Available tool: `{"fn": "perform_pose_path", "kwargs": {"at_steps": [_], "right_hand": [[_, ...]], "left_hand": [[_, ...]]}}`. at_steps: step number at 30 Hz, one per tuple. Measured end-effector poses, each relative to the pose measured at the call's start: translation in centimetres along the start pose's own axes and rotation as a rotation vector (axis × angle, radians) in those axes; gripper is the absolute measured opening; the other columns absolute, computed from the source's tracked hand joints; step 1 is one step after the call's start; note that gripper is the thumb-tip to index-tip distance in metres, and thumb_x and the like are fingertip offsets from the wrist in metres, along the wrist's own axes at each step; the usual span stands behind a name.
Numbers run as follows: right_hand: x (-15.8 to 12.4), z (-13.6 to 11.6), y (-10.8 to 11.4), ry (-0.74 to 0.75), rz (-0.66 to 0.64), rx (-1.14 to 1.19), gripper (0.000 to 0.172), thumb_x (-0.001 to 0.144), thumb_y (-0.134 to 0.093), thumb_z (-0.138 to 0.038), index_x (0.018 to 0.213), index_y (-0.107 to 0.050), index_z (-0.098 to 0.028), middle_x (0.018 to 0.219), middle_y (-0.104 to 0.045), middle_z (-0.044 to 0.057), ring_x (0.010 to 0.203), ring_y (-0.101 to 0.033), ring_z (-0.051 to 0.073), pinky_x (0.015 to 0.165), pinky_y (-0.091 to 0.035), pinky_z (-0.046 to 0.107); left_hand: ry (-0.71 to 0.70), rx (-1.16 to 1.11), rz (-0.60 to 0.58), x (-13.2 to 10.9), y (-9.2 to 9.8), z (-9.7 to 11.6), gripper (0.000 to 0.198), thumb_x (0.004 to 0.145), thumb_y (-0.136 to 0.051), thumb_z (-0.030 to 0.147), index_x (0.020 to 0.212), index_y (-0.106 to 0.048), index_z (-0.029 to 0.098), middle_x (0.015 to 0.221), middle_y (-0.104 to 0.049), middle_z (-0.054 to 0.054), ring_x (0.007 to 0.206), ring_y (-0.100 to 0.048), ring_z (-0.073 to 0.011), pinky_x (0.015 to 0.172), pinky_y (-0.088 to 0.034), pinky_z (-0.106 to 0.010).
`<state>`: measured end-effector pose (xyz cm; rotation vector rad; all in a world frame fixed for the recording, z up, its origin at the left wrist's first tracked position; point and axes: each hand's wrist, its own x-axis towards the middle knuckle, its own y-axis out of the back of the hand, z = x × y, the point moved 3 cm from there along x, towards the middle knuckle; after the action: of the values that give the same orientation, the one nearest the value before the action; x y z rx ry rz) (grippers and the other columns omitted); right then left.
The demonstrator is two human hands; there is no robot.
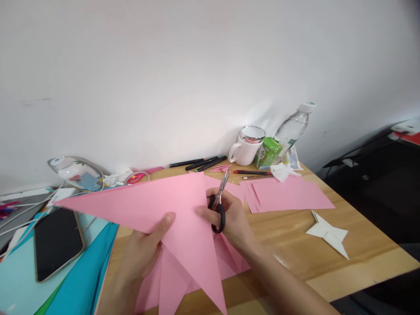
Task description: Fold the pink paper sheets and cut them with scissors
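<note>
The right hand is closed around the black handles of a pair of scissors, whose silver blades point up and away, just beside the right edge of a large pink paper sheet. We cannot tell whether the blades have bitten into the paper or only rest against it. The left hand is clamped on the sheet's lower middle, thumb on top, holding it up off the table; the sheet is folded into a long pointed triangle running from far left to lower centre.

As we judge it, the folding looks done and the cutting is at most begun, since the sheet shows no clear cut line. More pink pieces lie under the hands, and a flat pink sheet with angled slivers at its left edge sits further right, suggesting some cutting has been done.

Beyond these, on the wooden table, we see 1 white folded paper star, markers, a white mug, a green carton, a water bottle, and at left a phone on blue paper.
</note>
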<state>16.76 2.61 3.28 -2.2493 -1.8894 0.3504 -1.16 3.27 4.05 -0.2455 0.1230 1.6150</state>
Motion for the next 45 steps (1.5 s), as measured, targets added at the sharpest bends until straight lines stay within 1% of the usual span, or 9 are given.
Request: {"fn": "perform_pose_path", "kwargs": {"at_steps": [4,13,20,23,27,31,35,39,45], "right_hand": [[-0.1,0.1,-0.1,-0.001,0.031,0.028,0.036,0.052,-0.083,-0.025,0.076,-0.057,-0.019,0.058,-0.048,-0.007,0.047,-0.037,0.006,0.042,-0.029,0.02],[-0.1,0.0,0.0,0.012,0.036,0.047,0.033,0.053,-0.082,-0.022,0.074,-0.058,-0.018,0.058,-0.049,-0.007,0.05,-0.038,0.006,0.044,-0.029,0.019],[0.3,0.2,0.6,0.045,0.168,0.007,0.031,0.055,-0.08,-0.023,0.079,-0.059,-0.018,0.061,-0.05,-0.006,0.054,-0.042,0.008,0.047,-0.032,0.02],[0.8,0.2,1.4,0.146,0.272,-0.002,0.028,0.061,-0.076,-0.027,0.083,-0.061,-0.017,0.065,-0.051,-0.004,0.055,-0.043,0.009,0.049,-0.034,0.021],[1.5,-0.7,3.5,0.335,0.505,-0.012,0.028,0.063,-0.074,-0.029,0.085,-0.063,-0.016,0.07,-0.054,-0.003,0.058,-0.045,0.009,0.051,-0.036,0.021],[1.0,-2.8,6.3,0.417,0.697,0.003,0.03,0.062,-0.075,-0.027,0.087,-0.066,-0.014,0.066,-0.054,-0.004,0.054,-0.045,0.008,0.05,-0.037,0.022],[-1.7,-4.9,9.9,0.568,0.813,-0.127,0.038,0.064,-0.074,-0.024,0.101,-0.068,-0.016,0.073,-0.062,-0.001,0.06,-0.055,0.012,0.055,-0.044,0.026],[-4.8,-4.6,14.4,0.575,0.969,-0.17,0.042,0.06,-0.079,-0.024,0.1,-0.071,-0.021,0.081,-0.068,0.002,0.066,-0.06,0.018,0.06,-0.051,0.034],[-6.5,-2.6,18.7,0.425,0.974,-0.034,0.033,0.049,-0.083,-0.022,0.08,-0.073,-0.026,0.081,-0.068,0.002,0.061,-0.058,0.018,0.052,-0.054,0.035]], "left_hand": [[0.056,-0.211,-0.048,0.2,-0.3,0.1,0.065,0.064,-0.077,0.034,0.124,-0.054,0.022,0.118,-0.064,-0.008,0.105,-0.061,-0.0266,0.087,-0.053,-0.035],[0.072,-0.25,0.038,0.2,-0.6,0.2,0.056,0.061,-0.079,0.034,0.113,-0.061,0.022,0.109,-0.068,-0.005,0.103,-0.063,-0.0229,0.086,-0.054,-0.03],[0.031,-0.06,-0.083,1.2,0.1,-0.1,0.032,0.065,-0.074,0.043,0.062,-0.064,0.012,0.056,-0.065,-0.003,0.055,-0.065,-0.0191,0.053,-0.056,-0.028],[-0.08,0.082,-0.074,1.8,0.6,-0.4,0.031,0.071,-0.069,0.041,0.086,-0.067,0.013,0.072,-0.072,-0.005,0.067,-0.068,-0.0212,0.064,-0.057,-0.033],[-0.253,0.49,-0.102,2.3,0.5,-1.4,0.052,0.072,-0.066,0.034,0.119,-0.056,0.014,0.116,-0.065,-0.014,0.11,-0.059,-0.0259,0.098,-0.043,-0.041],[-0.332,0.952,-0.349,2.0,-0.4,-2.7,0.086,0.066,-0.072,0.03,0.141,-0.032,0.016,0.146,-0.036,-0.017,0.136,-0.028,-0.0291,0.11,-0.022,-0.048],[-0.334,1.239,-0.652,0.6,-1.1,-3.1,0.11,0.058,-0.078,0.04,0.146,-0.017,0.015,0.152,-0.009,-0.021,0.141,0.003,-0.0307,0.11,0.001,-0.055],[-0.397,1.26,-0.83,-1.2,-1.9,-2.9,0.108,0.065,-0.071,0.043,0.147,-0.006,0.019,0.153,-0.001,-0.018,0.14,0.008,-0.0275,0.108,0.005,-0.056],[-0.296,1.357,-0.878,-2.1,-2.4,-2.7,0.089,0.07,-0.057,0.015,0.147,-0.012,0.014,0.153,0.0,-0.017,0.14,0.009,-0.027,0.11,0.002,-0.053]]}}
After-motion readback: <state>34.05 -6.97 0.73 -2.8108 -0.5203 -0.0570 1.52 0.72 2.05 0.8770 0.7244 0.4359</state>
